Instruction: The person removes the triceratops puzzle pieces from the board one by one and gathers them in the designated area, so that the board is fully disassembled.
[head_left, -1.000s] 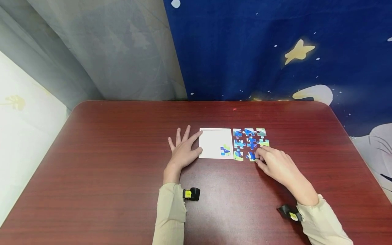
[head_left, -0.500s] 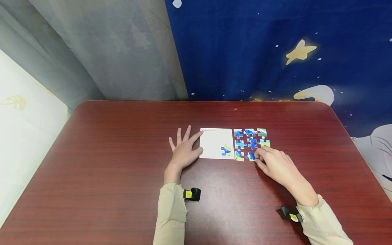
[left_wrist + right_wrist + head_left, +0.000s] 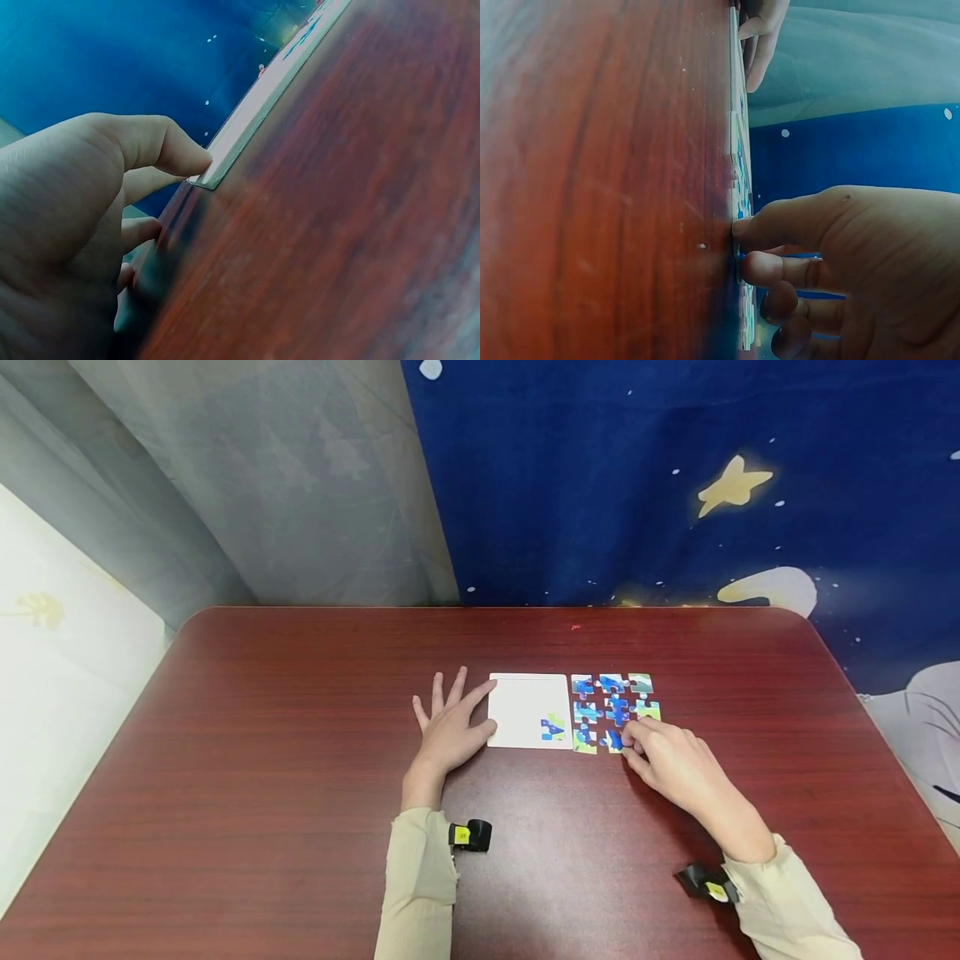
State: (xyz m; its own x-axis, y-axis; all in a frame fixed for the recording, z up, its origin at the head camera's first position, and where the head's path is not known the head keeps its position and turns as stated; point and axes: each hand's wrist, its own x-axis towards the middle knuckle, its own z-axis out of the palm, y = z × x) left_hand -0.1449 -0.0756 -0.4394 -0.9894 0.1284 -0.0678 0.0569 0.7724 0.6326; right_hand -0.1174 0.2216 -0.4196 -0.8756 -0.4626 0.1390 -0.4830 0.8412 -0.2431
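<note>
My left hand [image 3: 450,735] lies at the left edge of a white puzzle board [image 3: 517,710], fingers spread, thumb and index fingertip touching that edge. In the left wrist view the thumb rests on a corner of the board [image 3: 244,124]. One blue and green piece [image 3: 552,727] sits in the board's lower right corner. To the right are several loose jigsaw pieces [image 3: 617,708] in rows. My right hand [image 3: 675,764] pinches a blue puzzle piece [image 3: 612,741] in the nearest row between thumb and curled fingers. That hand partly covers the pieces at the lower right.
The dark red wooden table [image 3: 262,760] extends on all sides of the board. A tiny red scrap [image 3: 576,627] lies near its far edge. Behind hang a grey curtain [image 3: 300,485] and a blue one [image 3: 570,485] with stars. Black cameras [image 3: 471,835] are strapped at both wrists.
My right hand has shifted very slightly left, and the pinched puzzle piece with it. The left hand stays on the board's edge.
</note>
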